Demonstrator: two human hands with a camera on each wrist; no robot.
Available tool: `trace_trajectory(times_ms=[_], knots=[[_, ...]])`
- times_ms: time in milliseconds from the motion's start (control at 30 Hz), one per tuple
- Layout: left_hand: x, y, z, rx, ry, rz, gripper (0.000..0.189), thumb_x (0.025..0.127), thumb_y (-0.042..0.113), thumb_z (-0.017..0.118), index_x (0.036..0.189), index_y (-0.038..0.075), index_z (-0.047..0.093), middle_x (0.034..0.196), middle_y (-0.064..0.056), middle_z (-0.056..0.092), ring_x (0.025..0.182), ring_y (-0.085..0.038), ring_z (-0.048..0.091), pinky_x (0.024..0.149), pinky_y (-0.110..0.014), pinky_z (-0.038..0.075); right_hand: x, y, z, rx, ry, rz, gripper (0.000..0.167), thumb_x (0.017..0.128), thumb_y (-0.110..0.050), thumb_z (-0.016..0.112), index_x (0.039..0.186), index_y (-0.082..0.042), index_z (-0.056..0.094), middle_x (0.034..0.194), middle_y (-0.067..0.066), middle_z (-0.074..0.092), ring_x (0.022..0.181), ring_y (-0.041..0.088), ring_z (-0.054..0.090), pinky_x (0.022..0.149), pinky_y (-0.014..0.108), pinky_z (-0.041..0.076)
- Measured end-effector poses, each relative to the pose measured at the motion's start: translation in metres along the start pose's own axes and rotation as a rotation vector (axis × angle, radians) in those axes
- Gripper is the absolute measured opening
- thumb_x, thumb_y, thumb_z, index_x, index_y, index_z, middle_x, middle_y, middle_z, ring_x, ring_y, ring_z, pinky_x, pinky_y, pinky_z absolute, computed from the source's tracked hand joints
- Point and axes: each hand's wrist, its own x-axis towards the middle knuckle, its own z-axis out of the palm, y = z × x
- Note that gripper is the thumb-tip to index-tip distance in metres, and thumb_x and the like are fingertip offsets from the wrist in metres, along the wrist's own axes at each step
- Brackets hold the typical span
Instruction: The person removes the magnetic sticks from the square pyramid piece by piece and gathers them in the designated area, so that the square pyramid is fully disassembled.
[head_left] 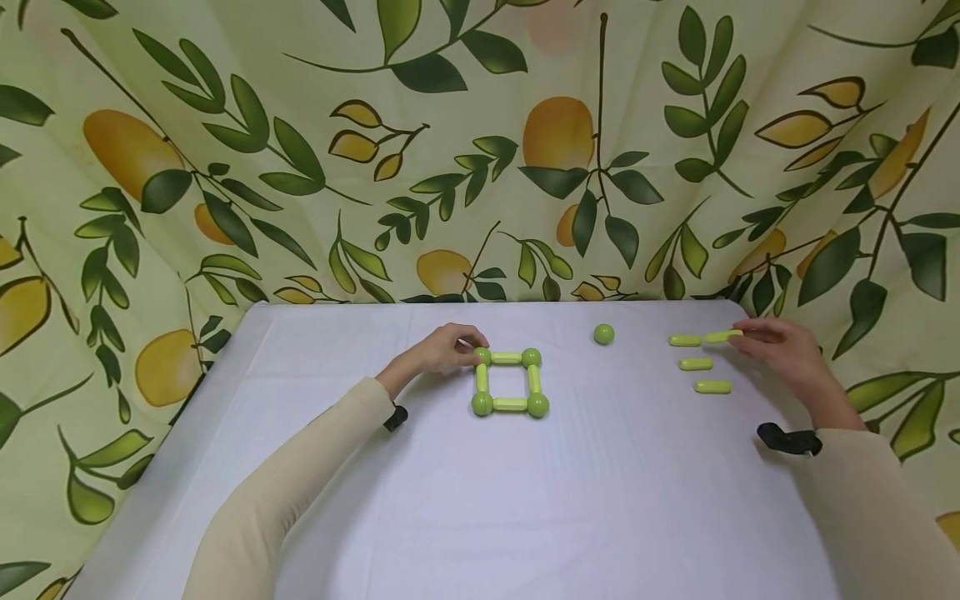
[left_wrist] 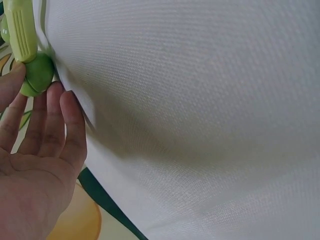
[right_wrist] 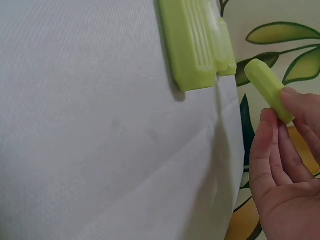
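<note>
A square of light green rods joined by green balls lies on the white cloth in the head view; its near rod (head_left: pixel 510 405) joins two corner balls. At its far left corner, my left hand (head_left: pixel 442 348) holds a green ball (left_wrist: pixel 41 75) between thumb and fingertips, with a ribbed rod (left_wrist: pixel 22 32) attached to that ball. Over at the far right, my right hand (head_left: pixel 783 350) pinches one end of a loose light green rod (right_wrist: pixel 266 86). That rod is tilted in the right wrist view, its free end pointing away from the palm.
Three other rods lie at the right: a far one (head_left: pixel 685 341), a middle one (head_left: pixel 696 364) and a near one (head_left: pixel 713 387). A single green ball (head_left: pixel 603 334) sits between them and the square. A leaf-and-fruit patterned curtain (head_left: pixel 465 208) hangs behind the table (head_left: pixel 525 508).
</note>
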Motion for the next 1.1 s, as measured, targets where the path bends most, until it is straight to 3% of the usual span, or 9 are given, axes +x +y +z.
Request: trace_trajectory(times_ms=[167,433,800,1100], knots=[[0.001,-0.001,0.000,0.013,0.000,0.005,0.023,0.095,0.000,0.071,0.117,0.002,0.068,0.119,-0.010,0.067,0.112,-0.024,0.063,0.096,-0.029,0.049,0.003,0.007,0.001,-0.021,0.025,0.040,0.028,0.094,-0.014,0.076,0.116,0.001,0.070,0.092,-0.022,0.068,0.080,-0.001,0.066,0.069,0.016,0.053],[0.002,-0.001,0.000,0.014,0.003,0.015,0.022,0.095,-0.001,0.071,0.117,0.001,0.068,0.119,-0.011,0.067,0.113,-0.025,0.062,0.097,-0.029,0.048,0.006,0.016,0.003,-0.091,0.053,0.121,0.041,0.093,-0.019,0.077,0.122,0.008,0.064,0.086,-0.024,0.063,0.078,-0.004,0.062,0.066,0.015,0.052],[0.001,-0.001,0.001,0.027,0.002,0.015,0.023,0.095,0.000,0.071,0.117,0.001,0.068,0.119,-0.011,0.067,0.112,-0.025,0.063,0.096,-0.029,0.049,0.008,0.020,0.005,-0.013,0.074,0.200,0.019,0.093,-0.015,0.078,0.110,-0.007,0.072,0.081,-0.020,0.065,0.074,-0.001,0.064,0.065,0.017,0.053],[0.001,-0.003,0.001,0.031,0.002,0.014,0.024,0.095,0.001,0.071,0.118,0.002,0.068,0.120,-0.011,0.067,0.112,-0.024,0.063,0.096,-0.029,0.049,0.012,0.017,0.011,-0.107,0.080,0.210,0.048,0.096,-0.016,0.072,0.129,0.014,0.056,0.082,-0.020,0.061,0.074,-0.004,0.059,0.065,0.015,0.051]])
